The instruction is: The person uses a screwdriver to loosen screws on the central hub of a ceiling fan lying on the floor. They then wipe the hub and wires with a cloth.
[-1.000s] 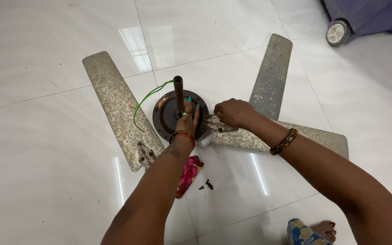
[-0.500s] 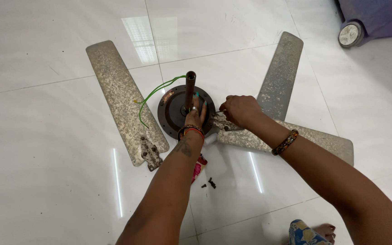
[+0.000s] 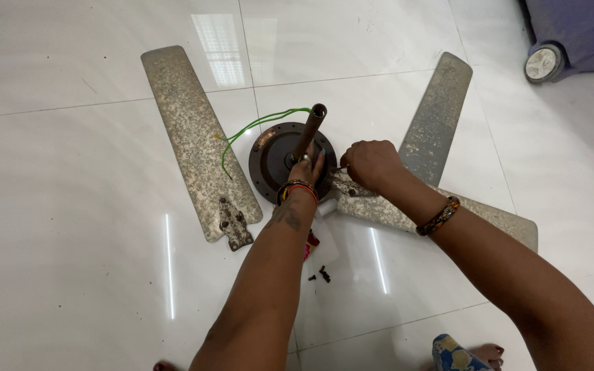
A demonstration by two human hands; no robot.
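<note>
A ceiling fan lies on the white tiled floor. Its dark round motor housing (image 3: 273, 154) has a brown down rod (image 3: 309, 130) sticking up and a green wire (image 3: 256, 127) trailing left. My left hand (image 3: 306, 168) rests on the housing at the foot of the rod, fingers curled against it. My right hand (image 3: 369, 165) is closed at the housing's right edge, where a dusty blade (image 3: 393, 209) joins it, pinching a small thing I cannot make out. A second blade (image 3: 438, 113) reaches up to the right. A third blade (image 3: 194, 137) lies detached on the left.
Several small dark screws (image 3: 322, 273) lie on the floor below the motor, beside a red-handled tool (image 3: 309, 244) mostly hidden by my left arm. A wheel (image 3: 541, 63) of a grey-purple object stands at the top right. A foot (image 3: 476, 356) shows at the bottom edge.
The view has shifted so the fan sits slightly lower and to the right in the picture. Both hands stay on the motor housing; the right hand has barely shifted.
</note>
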